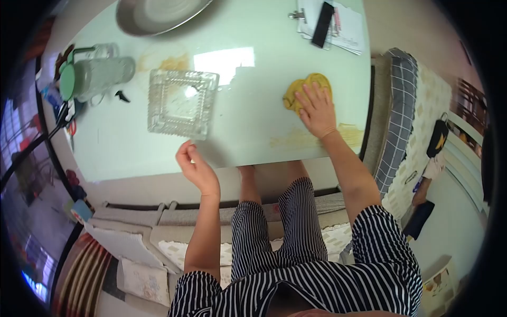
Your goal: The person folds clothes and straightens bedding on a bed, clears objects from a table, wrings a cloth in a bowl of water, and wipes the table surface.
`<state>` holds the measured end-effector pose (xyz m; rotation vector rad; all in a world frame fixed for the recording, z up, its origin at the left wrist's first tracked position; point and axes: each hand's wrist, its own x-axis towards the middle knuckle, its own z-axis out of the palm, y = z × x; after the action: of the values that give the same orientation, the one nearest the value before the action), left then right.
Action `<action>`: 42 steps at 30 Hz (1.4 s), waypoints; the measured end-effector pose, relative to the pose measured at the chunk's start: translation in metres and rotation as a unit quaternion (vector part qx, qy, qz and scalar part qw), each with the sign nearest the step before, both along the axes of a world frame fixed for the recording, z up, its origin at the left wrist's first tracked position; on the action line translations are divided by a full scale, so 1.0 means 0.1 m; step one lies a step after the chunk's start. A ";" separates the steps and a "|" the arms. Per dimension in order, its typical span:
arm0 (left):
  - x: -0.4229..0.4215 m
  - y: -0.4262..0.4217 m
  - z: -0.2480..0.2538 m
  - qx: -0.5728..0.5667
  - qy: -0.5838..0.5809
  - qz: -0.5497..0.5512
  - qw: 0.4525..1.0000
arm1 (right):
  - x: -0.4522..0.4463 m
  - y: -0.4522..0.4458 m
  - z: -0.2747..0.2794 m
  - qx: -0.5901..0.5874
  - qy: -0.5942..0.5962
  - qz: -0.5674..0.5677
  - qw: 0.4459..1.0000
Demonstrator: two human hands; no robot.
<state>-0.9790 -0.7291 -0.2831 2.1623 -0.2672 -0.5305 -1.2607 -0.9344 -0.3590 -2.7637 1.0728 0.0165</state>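
Observation:
My right hand [318, 112] lies flat on a crumpled yellow cloth [296, 94] on the glass-topped table [248, 121], fingers stretched out over it. Part of the cloth is hidden under the palm. Just off the table's near edge, my left hand [198, 170] hangs with its fingers loosely curled in and nothing visible in them. Close above that hand stands a square clear glass ashtray-like dish [158, 127] with a ribbed rim, apart from the fingers. Yellowish smears [346, 136] mark the glass near my right wrist, and another brownish patch [174, 62] shows behind the dish.
At the far edge is a large metal basin [140, 24]. A glass jug with a green lid [100, 76] lies at the left, near a small black piece [122, 96]. Papers [346, 31] with a black remote-like object [322, 25] lie far right. A cushioned seat [398, 116] borders the right side.

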 end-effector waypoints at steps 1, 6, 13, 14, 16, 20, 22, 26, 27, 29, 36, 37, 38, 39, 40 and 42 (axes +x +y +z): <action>-0.09 -0.11 0.06 0.013 -0.016 -0.088 0.996 | 0.01 0.01 0.00 0.005 -0.025 0.004 1.000; -0.72 -0.91 -0.10 -0.023 -0.037 -0.336 0.941 | -0.01 -0.03 -0.09 -0.040 -0.039 -0.108 0.993; -0.98 -2.29 -0.37 -0.076 0.221 -0.138 0.963 | -0.06 -0.09 -0.20 -0.057 -0.053 -0.226 0.971; -1.00 -2.47 -0.47 -0.072 0.221 -0.138 0.963 | -0.06 -0.10 -0.20 -0.051 -0.048 -0.227 0.971; -1.03 -2.85 -0.62 -0.064 0.195 -0.106 0.973 | -0.09 -0.10 -0.20 -0.033 -0.047 -0.232 0.971; -1.11 -3.45 -0.74 -0.006 0.153 -0.098 0.983 | -0.12 -0.13 -0.21 0.001 -0.066 -0.240 0.969; -1.14 -3.65 -0.73 0.053 0.139 -0.107 0.983 | -0.15 -0.13 -0.19 0.014 -0.065 -0.241 0.968; -1.18 -3.83 -0.81 0.101 0.101 -0.118 0.983 | -0.16 -0.16 -0.21 0.023 -0.087 -0.237 0.967; -1.17 -3.84 -0.83 0.104 0.118 -0.114 0.981 | -0.17 -0.16 -0.20 0.025 -0.086 -0.240 0.967; -1.14 -3.87 -0.86 0.111 0.135 -0.114 0.978 | -0.15 -0.17 -0.18 0.029 -0.100 -0.246 0.964; -1.02 -3.82 -0.64 0.025 0.314 -0.102 0.943 | -0.14 -0.18 -0.15 0.019 -0.085 -0.262 0.961; -0.99 -3.83 -0.65 0.016 0.347 -0.118 0.930 | -0.14 -0.17 -0.15 0.019 -0.084 -0.259 0.962; -0.96 -3.87 -0.65 0.015 0.346 -0.125 0.930 | -0.14 -0.19 -0.16 0.015 -0.084 -0.257 0.963; -0.92 -3.87 -0.63 0.014 0.378 -0.133 0.916 | -0.13 -0.22 -0.16 0.013 -0.083 -0.262 0.961; -0.90 -3.83 -0.61 0.016 0.410 -0.138 0.901 | -0.13 -0.21 -0.14 0.018 -0.087 -0.262 0.961; -0.87 -3.82 -0.57 0.014 0.426 -0.158 0.890 | -0.14 -0.20 -0.13 0.023 -0.089 -0.267 0.959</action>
<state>-1.0657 -1.1111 -0.3400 1.7102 -0.1134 -1.6046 -1.2747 -0.9545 -0.3715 -2.2915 1.6925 -0.2669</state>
